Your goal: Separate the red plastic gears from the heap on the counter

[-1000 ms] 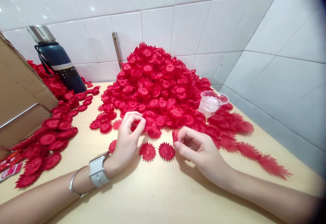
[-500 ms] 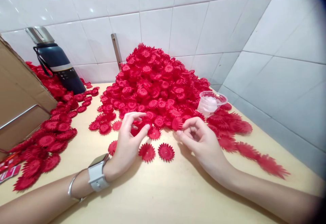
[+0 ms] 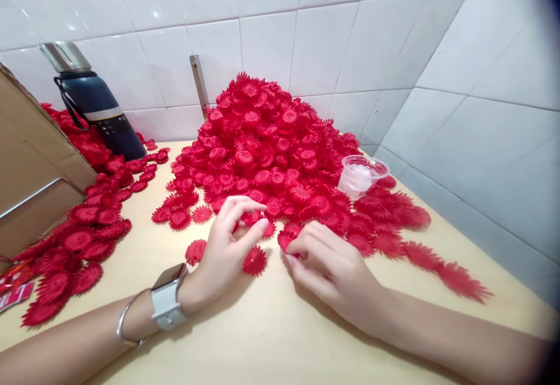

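My right hand [image 3: 332, 268] pinches a red flower-shaped piece [image 3: 289, 237] with a toothed rim between thumb and fingers, just above the table. To its left, my left hand [image 3: 231, 236] is curved with thumb and fingers apart, holding nothing visible. A single red flower [image 3: 255, 261] lies beside the left thumb, partly covered by it. Another loose red flower [image 3: 195, 252] rests left of that hand, partly hidden by the wrist. Right behind both hands rises a big heap of red flowers [image 3: 262, 140].
A clear plastic cup [image 3: 363, 175] with something whitish inside stands at the heap's right. More red flowers [image 3: 394, 230] trail down the right side. On the left are a dark blue bottle [image 3: 102, 108], a cardboard box [image 3: 39, 163] and further flowers [image 3: 79, 239]. Tiled walls [image 3: 271, 41] border the table.
My right hand has moved left and toward me, with a flower in its fingers. The flower that lay alone between the hands is gone from that spot. My left hand shifted slightly right.
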Demonstrator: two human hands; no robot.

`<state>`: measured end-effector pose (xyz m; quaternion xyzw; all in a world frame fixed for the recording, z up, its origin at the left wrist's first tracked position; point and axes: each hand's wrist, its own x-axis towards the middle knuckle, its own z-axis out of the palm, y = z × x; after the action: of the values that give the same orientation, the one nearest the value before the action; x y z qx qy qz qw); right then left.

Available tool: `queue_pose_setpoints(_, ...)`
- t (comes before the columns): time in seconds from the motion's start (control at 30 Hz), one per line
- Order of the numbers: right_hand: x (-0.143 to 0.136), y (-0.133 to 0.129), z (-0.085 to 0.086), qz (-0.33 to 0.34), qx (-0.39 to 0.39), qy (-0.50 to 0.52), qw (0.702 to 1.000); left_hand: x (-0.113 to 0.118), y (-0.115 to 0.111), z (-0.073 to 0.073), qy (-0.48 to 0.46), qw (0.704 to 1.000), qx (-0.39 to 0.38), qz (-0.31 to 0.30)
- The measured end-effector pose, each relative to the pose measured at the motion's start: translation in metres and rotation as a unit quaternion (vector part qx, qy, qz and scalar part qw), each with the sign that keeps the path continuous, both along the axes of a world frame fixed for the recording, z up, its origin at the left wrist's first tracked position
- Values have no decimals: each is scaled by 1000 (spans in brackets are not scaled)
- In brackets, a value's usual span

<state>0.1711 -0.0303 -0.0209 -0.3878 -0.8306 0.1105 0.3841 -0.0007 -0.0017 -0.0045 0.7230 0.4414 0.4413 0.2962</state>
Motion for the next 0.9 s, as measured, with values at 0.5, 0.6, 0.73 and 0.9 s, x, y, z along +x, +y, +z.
queue_pose_setpoints(0.5,4,5,5,-13,-122,137,983,-3,-6,-1,58,992,-5,-109)
queue_pose_setpoints(0.6,6,8,7,-8,-223,202,954,-3,-5,-2,60,992,-8,-109)
queue_pose_setpoints(0.73,6,9,7,2,-282,249,926,-2,-4,-2,57,992,-18,-111)
queue_pose_setpoints(0.9,6,10,5,4,-294,269,917,-3,-5,-3,58,991,-24,-116)
